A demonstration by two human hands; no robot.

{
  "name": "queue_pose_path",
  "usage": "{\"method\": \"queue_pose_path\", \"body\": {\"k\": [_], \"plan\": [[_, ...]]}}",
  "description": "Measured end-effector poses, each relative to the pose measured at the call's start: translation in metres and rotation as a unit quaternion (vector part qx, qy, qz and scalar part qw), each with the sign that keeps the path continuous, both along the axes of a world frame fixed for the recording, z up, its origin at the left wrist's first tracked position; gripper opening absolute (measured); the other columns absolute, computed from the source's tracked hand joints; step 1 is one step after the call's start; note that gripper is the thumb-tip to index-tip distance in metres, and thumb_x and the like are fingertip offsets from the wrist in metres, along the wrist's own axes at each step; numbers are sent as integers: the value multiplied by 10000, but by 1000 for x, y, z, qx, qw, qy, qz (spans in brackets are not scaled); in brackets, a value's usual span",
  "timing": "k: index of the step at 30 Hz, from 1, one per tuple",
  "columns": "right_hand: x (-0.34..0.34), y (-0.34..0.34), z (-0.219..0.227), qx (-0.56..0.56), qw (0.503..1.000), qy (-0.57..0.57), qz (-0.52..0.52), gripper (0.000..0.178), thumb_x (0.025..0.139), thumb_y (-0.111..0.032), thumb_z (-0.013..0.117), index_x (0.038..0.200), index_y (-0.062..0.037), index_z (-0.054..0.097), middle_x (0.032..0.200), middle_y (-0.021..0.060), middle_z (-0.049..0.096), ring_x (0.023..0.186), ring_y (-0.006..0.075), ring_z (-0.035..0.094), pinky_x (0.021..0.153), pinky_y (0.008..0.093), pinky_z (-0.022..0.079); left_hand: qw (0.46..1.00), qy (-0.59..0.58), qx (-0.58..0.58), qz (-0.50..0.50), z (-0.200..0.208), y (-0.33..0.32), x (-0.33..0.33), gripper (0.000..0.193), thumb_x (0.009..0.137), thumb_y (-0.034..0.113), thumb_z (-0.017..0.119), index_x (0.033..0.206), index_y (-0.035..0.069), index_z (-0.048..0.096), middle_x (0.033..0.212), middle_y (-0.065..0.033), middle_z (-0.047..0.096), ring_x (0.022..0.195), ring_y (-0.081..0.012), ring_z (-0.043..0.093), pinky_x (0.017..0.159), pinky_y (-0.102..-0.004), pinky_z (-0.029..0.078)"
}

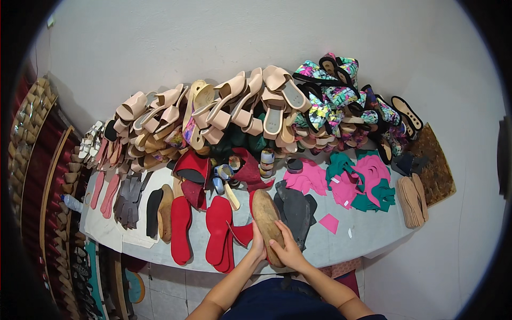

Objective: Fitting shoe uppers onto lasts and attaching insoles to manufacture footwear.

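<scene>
Over the table's front edge I hold a worn tan shoe last (266,218), its toe pointing away from me. My left hand (258,244) is closed along its left side. My right hand (289,252) grips the right side, fingers lying across the top near the heel end. A red upper piece (242,233) sticks out on the left of the last; how it is joined there is hidden. Left of my hands lie red insoles (217,224) in a stack and another red insole pile (181,229). Dark grey sole pieces (295,213) lie just right of the last.
Beige heeled sandals (232,98) and colourful patterned sandals (341,93) are heaped along the wall. Pink cut pieces (305,176) and green ones (378,197) lie on the right, beside tan soles (409,201). A shelf of shoe lasts (69,176) stands left.
</scene>
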State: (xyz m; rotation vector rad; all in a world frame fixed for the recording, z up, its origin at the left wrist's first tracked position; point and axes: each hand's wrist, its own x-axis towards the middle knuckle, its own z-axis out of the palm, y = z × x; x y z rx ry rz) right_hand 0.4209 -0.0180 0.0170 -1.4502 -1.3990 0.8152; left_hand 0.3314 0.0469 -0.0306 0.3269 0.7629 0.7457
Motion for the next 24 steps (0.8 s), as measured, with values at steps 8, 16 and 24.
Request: {"method": "queue_pose_path", "body": {"k": [8, 16, 24], "plan": [[45, 68, -46, -138, 972, 192, -14, 367, 847, -214, 492, 1132, 13, 451, 1061, 137, 518, 944, 172, 514, 825, 265, 395, 996, -79, -23, -21, -3, 23, -86, 923, 704, 766, 102, 1114, 9, 436, 913, -150, 547, 777, -273, 557, 700, -398, 468], [3, 123, -45, -297, 906, -292, 81, 418, 725, -332, 561, 1001, -18, 557, 920, 212, 581, 851, 334, 566, 755, 392, 449, 997, -61, -15, 55, 3, 17, -135, 901, 717, 749, 109, 1083, 2, 454, 836, -135, 552, 733, -249, 552, 668, -374, 466], [15, 155, 27, -101, 945, -293, -103, 238, 763, -219, 490, 841, -21, 598, 764, 176, 595, 712, 345, 584, 644, 431, 460, 997, -44, -57, -23, 4, 8, -123, 875, 717, 747, 89, 1107, 51, 448, 834, -140, 531, 714, -269, 542, 634, -407, 459]]}}
